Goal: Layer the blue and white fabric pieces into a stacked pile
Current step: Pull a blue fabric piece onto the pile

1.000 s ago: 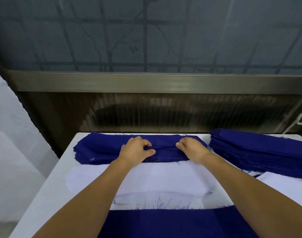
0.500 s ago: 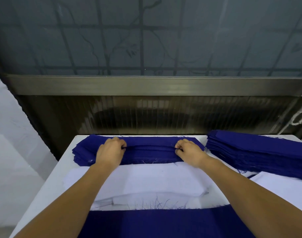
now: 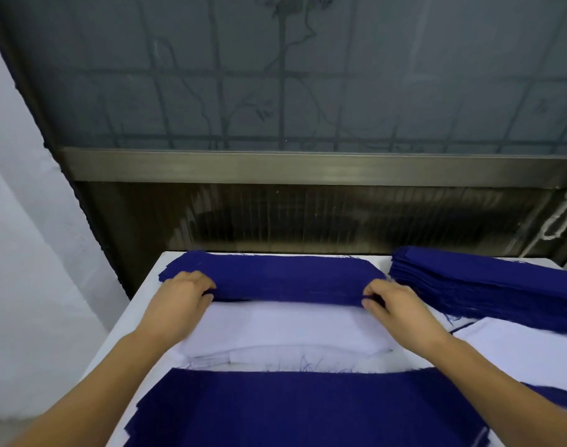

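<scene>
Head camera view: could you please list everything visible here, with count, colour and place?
Far blue fabric pile: one, dark blue, far edge of the table, held at both ends.
White fabric pile: one, white, middle, just nearer than that blue pile.
Near blue fabric: one spread, dark blue, nearest edge.
Right blue stack: one, dark blue, far right.
White fabric at right: one, white, nearer than the right blue stack.
Table: one, white.
Window: one, grey frosted, behind.
Cord: one, white, far right.
Left hand: grips the far blue pile's left end.
Right hand: grips its right end.
</scene>
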Tool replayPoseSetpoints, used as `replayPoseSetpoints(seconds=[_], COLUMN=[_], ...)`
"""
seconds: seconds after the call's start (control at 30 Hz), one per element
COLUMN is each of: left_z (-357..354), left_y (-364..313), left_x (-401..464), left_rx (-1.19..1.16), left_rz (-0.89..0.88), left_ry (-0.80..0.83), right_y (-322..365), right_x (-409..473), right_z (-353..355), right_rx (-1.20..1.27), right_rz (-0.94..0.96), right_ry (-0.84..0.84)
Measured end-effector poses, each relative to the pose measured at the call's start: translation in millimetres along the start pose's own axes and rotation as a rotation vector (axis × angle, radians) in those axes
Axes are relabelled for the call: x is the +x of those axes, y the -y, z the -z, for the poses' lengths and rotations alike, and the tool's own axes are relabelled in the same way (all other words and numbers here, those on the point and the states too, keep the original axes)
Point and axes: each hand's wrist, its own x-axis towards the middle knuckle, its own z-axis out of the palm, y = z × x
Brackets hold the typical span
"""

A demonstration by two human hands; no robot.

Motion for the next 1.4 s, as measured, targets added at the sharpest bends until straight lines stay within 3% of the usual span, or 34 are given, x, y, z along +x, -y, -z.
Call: replayPoseSetpoints(seconds=[0.2,0.37,0.5,0.67,0.73,0.8,0.93,1.1,1.23,1.4], left_z=[32.3,43.3,43.0,45.3,44.5,38.9,17.2,15.6,18.8,21.4], left_y=[-14.0,-22.1,-30.3,-31.8,-32.0,-33.3,-38.7,-40.4,-41.1,-35.8], left_x=[-63.9,-82.5,-77.2,-84.3,-100.9,-122.4,-157.3,-160.5,-161.8,-155.9], left_rx=[-0.135,-0.194,-0.169,-0.193,-0.185,-0.177,-0.205,-0.191,-0.199,-0.263], left_rz=[-0.156,-0.176,-0.138,-0.086,-0.1,-0.144,-0.239,-0.23,-0.253,-0.213], left_ry=[0.191,0.372,0.256,-0.035,-0.101,-0.069,0.025,0.007,0.051,0.276], right_y=[-1.6,-4.0,-0.6,12.1,10.8,3.9,-12.8,-16.4,-15.1,-9.8], right_x=[-91.1,-112.1,-98.5,-100.7,-115.3,-135.4,-167.4,-168.7,-174.7,-175.3], right_z=[39.6,48.9,53.7,61.1,56.0,42.0,7.9,5.2,5.5,16.4], right_rx=[0.08,0.115,0.089,0.044,-0.019,-0.076,-0.083,-0.081,-0.073,0.021], right_rz=[0.024,-0.034,-0.062,0.035,0.149,0.232,0.218,0.235,0.233,0.207], right_ry=[0.188,0.289,0.235,-0.151,-0.198,-0.147,-0.013,-0.069,-0.004,0.1])
